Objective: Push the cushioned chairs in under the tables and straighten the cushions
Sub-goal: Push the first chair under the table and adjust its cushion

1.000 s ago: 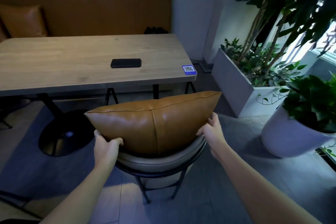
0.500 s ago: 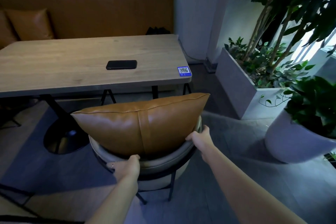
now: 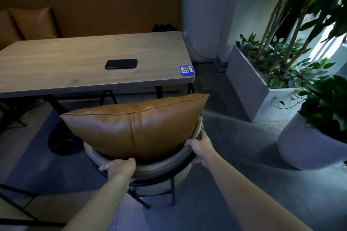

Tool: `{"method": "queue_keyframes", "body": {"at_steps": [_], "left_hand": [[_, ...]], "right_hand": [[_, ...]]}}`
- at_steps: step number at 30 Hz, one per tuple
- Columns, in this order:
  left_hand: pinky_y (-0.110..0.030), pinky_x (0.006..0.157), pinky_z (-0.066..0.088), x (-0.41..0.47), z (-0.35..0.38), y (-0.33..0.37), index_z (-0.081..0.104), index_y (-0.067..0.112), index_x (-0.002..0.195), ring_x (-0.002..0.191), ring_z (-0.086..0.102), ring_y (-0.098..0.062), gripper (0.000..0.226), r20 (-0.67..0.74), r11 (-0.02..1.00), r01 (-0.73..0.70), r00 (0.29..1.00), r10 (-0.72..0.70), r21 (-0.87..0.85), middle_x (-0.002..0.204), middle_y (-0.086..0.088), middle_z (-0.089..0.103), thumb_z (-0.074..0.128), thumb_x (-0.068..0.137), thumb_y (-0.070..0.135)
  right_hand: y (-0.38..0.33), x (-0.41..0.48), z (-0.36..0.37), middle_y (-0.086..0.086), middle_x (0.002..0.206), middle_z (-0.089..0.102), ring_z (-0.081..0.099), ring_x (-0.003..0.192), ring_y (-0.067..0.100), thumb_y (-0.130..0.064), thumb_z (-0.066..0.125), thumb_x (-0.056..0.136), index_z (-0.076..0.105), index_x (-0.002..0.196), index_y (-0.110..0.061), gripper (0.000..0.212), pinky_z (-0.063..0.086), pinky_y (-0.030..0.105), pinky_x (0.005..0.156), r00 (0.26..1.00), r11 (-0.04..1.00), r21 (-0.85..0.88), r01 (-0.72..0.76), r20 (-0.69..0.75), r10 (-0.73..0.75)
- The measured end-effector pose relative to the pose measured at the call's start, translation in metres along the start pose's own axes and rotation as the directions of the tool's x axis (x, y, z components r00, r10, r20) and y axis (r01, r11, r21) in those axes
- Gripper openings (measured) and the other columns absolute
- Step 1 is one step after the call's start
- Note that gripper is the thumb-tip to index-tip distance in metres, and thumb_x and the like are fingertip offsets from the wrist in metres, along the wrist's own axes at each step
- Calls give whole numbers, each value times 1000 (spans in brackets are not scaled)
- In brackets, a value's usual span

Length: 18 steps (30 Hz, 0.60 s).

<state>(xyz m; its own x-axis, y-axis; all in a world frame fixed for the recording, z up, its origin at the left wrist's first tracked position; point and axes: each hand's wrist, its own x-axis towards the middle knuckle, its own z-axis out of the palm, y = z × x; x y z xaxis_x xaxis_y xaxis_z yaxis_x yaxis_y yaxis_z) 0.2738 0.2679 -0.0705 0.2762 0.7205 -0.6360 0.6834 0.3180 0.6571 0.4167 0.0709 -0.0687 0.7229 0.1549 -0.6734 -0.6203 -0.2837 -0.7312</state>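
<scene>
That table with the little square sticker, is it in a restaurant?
Probably a café or restaurant: the table has a QR code sticker at its corner, a long leather bench runs along the wall, and big potted plants stand nearby.

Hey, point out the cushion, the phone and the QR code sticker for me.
cushion [image 3: 135,129]: head view, on the middle of its tan leather face.
phone [image 3: 121,64]: head view, on the centre of its dark screen.
QR code sticker [image 3: 186,70]: head view, on the printed code at the table's near right corner.
</scene>
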Motion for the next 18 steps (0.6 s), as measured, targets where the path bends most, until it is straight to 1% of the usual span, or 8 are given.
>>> {"method": "queue_keyframes", "body": {"at_steps": [3,5,7,9,12,14,16,18], "left_hand": [[-45,86,57,-4,-5,-2,26,-6,149,102,55,-35,70,20,998,-24,1000,23,52,136,-20,46,64,92,9],[-49,98,50,-7,-13,-9,18,-4,153,116,54,-41,94,-21,987,-50,998,54,153,138,-21,48,75,85,28],[-51,105,43,-11,-22,-17,9,5,156,132,45,-44,118,-95,953,-147,980,177,265,154,-22,33,81,74,48],[-56,104,41,-16,-29,-23,5,17,157,138,38,-45,123,-154,864,-306,907,393,401,162,-18,20,81,69,56],[-59,99,45,-12,-39,-17,19,13,153,134,43,-43,111,-163,735,-460,783,601,499,154,-19,35,84,70,49],[-59,99,46,-7,-52,-8,30,11,147,129,49,-43,99,-208,778,-493,776,596,391,144,-20,44,87,70,35],[-58,102,45,-6,-70,5,33,15,144,127,51,-44,90,-291,817,-517,765,574,253,145,-18,42,85,71,20],[-58,110,38,-8,-86,22,31,24,146,133,46,-42,90,-329,724,-597,646,689,346,153,-13,35,81,72,16]], "right_hand": [[2,0,-1,11,167,30,42,143,45,-7,71,90,6,165,-33,102,51,66,100,1000,1000,-21,15,0,-15],[4,-3,-1,10,167,32,46,140,43,-13,72,90,7,165,-35,102,54,62,98,1000,998,-60,20,-7,-20],[7,-7,-2,10,165,36,52,136,42,-20,74,89,8,165,-38,102,56,59,97,999,995,-96,35,-14,-36],[10,-9,-2,9,163,40,55,133,40,-25,75,88,10,164,-41,101,57,59,96,999,994,-100,47,-5,-48],[11,-13,-2,7,163,39,53,135,39,-27,74,89,6,163,-42,102,56,60,97,999,993,-108,43,9,-42],[13,-14,-1,7,164,37,53,135,39,-30,76,89,1,163,-42,106,55,61,97,999,992,-119,36,21,-33],[16,-15,-1,9,163,38,54,134,41,-33,79,86,-5,163,-41,114,54,61,99,999,991,-130,20,47,-14],[18,-14,-1,10,165,35,50,137,41,-34,81,84,-9,162,-41,120,51,61,103,998,991,-132,22,55,-15]]}}
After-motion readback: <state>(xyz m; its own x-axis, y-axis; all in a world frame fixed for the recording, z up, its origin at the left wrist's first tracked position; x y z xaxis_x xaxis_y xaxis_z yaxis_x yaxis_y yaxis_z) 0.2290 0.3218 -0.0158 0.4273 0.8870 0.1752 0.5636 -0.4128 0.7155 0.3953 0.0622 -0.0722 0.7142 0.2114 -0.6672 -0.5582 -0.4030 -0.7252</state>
